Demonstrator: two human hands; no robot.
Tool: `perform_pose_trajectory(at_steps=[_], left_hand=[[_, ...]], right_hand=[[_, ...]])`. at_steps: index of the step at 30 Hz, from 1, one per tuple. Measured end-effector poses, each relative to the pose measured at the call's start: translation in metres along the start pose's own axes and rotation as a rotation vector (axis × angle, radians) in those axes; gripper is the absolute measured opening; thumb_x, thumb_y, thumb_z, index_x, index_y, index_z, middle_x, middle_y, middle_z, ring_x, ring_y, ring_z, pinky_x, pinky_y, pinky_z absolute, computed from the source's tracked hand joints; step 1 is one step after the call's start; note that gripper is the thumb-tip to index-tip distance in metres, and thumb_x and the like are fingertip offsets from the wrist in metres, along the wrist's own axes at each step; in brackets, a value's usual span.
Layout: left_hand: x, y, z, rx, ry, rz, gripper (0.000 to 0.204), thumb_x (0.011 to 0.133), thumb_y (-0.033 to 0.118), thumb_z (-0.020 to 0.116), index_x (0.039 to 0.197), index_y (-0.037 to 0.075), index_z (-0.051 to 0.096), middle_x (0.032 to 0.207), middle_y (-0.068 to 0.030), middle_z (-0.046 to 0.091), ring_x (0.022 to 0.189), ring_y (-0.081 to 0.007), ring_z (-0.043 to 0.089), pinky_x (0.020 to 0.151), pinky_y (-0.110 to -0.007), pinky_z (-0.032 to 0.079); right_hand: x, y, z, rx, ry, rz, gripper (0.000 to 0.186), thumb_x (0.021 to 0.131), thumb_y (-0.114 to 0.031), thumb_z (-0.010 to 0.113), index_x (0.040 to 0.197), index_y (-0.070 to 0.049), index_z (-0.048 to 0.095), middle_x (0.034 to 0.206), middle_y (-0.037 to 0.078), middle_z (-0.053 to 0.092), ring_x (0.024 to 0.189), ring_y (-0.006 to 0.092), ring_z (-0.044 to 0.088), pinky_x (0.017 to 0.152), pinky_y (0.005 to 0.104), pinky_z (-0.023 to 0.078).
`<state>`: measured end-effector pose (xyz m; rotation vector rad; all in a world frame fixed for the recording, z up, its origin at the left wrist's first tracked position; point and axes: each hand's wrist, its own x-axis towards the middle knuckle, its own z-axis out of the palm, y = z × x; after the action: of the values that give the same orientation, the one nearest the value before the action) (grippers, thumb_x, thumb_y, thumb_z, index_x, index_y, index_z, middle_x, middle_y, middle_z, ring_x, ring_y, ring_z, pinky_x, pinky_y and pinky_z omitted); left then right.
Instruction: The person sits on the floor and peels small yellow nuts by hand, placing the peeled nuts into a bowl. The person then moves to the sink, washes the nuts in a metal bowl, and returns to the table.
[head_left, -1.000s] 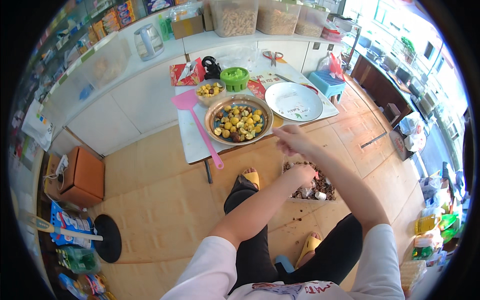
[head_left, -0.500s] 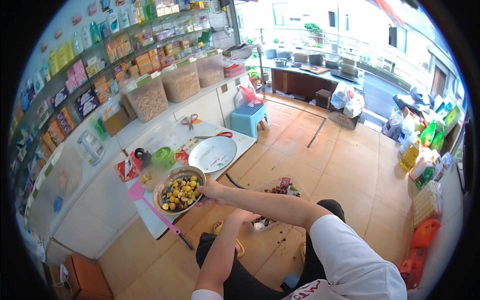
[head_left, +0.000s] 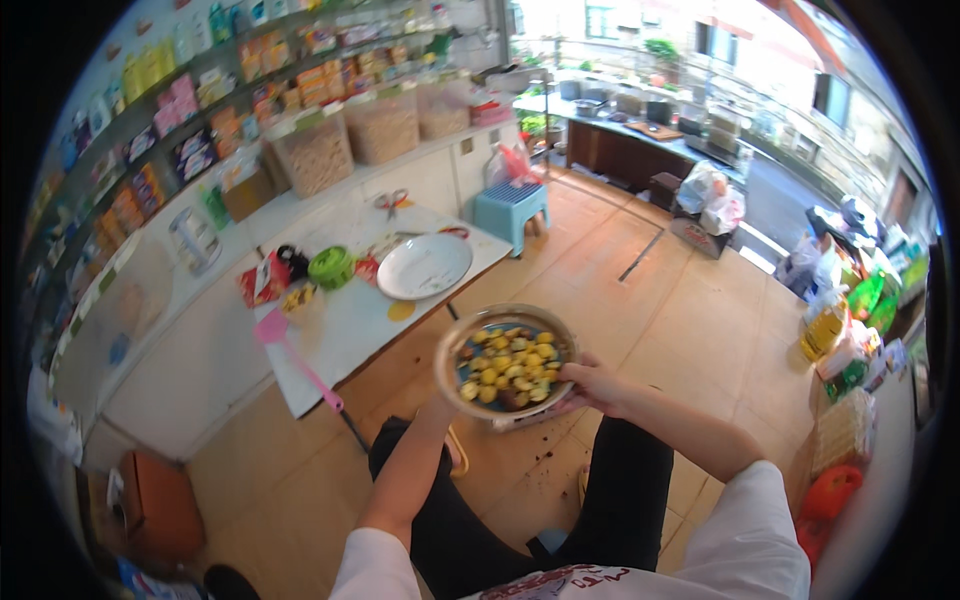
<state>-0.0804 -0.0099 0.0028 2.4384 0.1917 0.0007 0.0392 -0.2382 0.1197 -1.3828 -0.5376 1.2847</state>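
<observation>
A round bowl (head_left: pixel 447 362) with a tan rim is raised between my knees. It holds several yellow and brown chestnuts (head_left: pixel 511 368), some with dark skin on them. My right hand (head_left: pixel 592 384) is closed on the bowl's right rim, thumb on top. My left hand (head_left: pixel 438 408) is at the bowl's lower left edge; its fingers are hidden behind the bowl, so I cannot tell whether it grips. Under the bowl an edge of a pale plastic tray (head_left: pixel 522 423) shows, the rest covered.
At left stands a white table (head_left: pixel 340 340) with a white plate (head_left: pixel 425 266), a green container (head_left: pixel 331 267), a pink fly swatter (head_left: pixel 300 362) and red-handled scissors (head_left: pixel 391 200). A blue stool (head_left: pixel 510 212) is beyond it. Dark scraps (head_left: pixel 545 455) lie on the floor.
My right hand has carried the bowl from over the table rightward to between my knees. My left hand is now beside the bowl. The bowl now covers most of the tray of scraps.
</observation>
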Motion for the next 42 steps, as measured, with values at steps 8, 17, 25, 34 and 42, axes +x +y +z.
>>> perform_pose_trajectory(at_steps=[8, 17, 25, 34, 42], left_hand=[[-0.064, 0.051, -0.031, 0.073, 0.373, -0.106, 0.027, 0.077, 0.02, 0.063, 0.095, -0.001, 0.06, 0.077, -0.0143, 0.064, 0.07, -0.0233, 0.063, 0.064, -0.031, 0.049], [-0.121, -0.065, -0.168, -0.972, 1.015, -0.564, 0.045, 0.089, 0.025, 0.048, 0.12, -0.005, 0.035, 0.081, -0.0179, 0.06, 0.058, -0.0183, 0.06, 0.046, -0.023, 0.048], [-0.093, -0.187, -0.221, -1.449, 1.069, -0.649, 0.056, 0.09, 0.041, 0.036, 0.114, -0.01, 0.034, 0.091, -0.0277, 0.057, 0.068, -0.0343, 0.062, 0.05, -0.029, 0.055], [-0.089, -0.208, -0.245, -1.342, 1.047, -0.8, 0.044, 0.089, 0.027, 0.037, 0.122, -0.001, 0.033, 0.106, -0.0264, 0.05, 0.078, -0.0426, 0.06, 0.054, -0.035, 0.057], [-0.093, -0.152, -0.241, -1.443, 0.913, -0.786, 0.044, 0.083, 0.015, 0.037, 0.119, -0.009, 0.028, 0.111, -0.0284, 0.044, 0.093, -0.0473, 0.054, 0.063, -0.035, 0.058]], right_hand=[[-0.05, 0.039, -0.068, 0.116, 0.257, -0.063, 0.016, 0.085, -0.008, 0.048, 0.095, 0.004, 0.047, 0.069, 0.014, 0.061, 0.053, 0.0146, 0.059, 0.043, 0.021, 0.049], [-0.042, 0.062, -0.07, 0.177, 0.315, -0.118, 0.016, 0.08, -0.004, 0.046, 0.093, 0.006, 0.048, 0.065, 0.011, 0.059, 0.046, 0.0149, 0.057, 0.036, 0.022, 0.045], [-0.047, 0.067, -0.068, 0.179, 0.366, -0.147, 0.018, 0.077, -0.005, 0.048, 0.093, 0.004, 0.048, 0.063, 0.01, 0.058, 0.042, 0.0141, 0.055, 0.034, 0.0214, 0.043], [-0.037, 0.074, -0.071, 0.178, 0.334, -0.149, 0.015, 0.078, -0.006, 0.048, 0.089, 0.004, 0.048, 0.062, 0.01, 0.058, 0.042, 0.014, 0.054, 0.035, 0.0211, 0.042], [-0.041, 0.077, -0.079, 0.125, 0.328, -0.148, 0.019, 0.078, -0.005, 0.049, 0.095, 0.003, 0.047, 0.065, 0.01, 0.058, 0.042, 0.0145, 0.054, 0.035, 0.0213, 0.041]])
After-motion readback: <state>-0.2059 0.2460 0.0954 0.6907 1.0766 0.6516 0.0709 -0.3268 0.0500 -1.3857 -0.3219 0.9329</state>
